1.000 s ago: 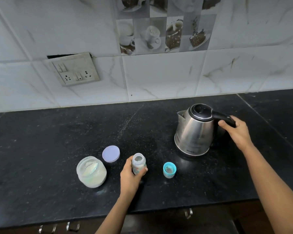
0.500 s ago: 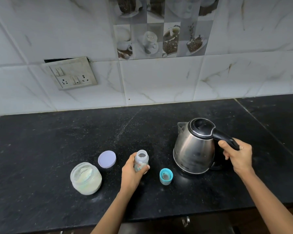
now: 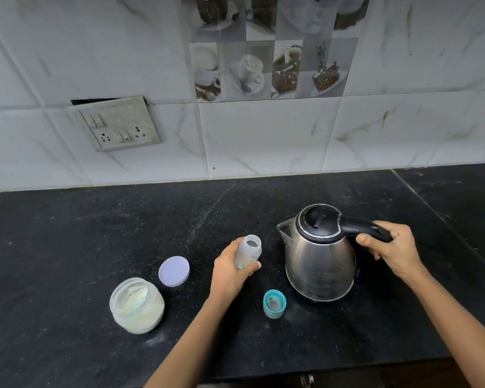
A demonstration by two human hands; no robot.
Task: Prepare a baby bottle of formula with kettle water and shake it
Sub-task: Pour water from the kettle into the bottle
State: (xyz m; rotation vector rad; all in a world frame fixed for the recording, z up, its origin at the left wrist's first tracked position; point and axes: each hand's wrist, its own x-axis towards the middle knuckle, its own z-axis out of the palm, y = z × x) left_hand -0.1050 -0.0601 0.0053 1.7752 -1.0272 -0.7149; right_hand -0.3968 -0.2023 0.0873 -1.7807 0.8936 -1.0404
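A small clear baby bottle (image 3: 249, 249) with an open mouth is held in my left hand (image 3: 230, 271), tilted slightly toward the kettle. The steel kettle (image 3: 321, 257) with a black lid stands just right of the bottle, its spout facing the bottle. My right hand (image 3: 395, 249) grips the kettle's black handle (image 3: 367, 229). The bottle's teal cap (image 3: 274, 303) lies on the counter in front of the kettle. An open glass jar of white formula powder (image 3: 136, 305) sits at the left, its lilac lid (image 3: 174, 271) lying beside it.
The black stone counter (image 3: 95, 233) runs to a white tiled wall. A switch and socket plate (image 3: 115, 124) hangs on the wall at the left. The counter's front edge with cabinet handles (image 3: 307, 380) is at the bottom.
The kettle has moved left and nearer to the bottle, carried by my right hand. My left hand has lifted the bottle a little and tipped it toward the kettle's spout.
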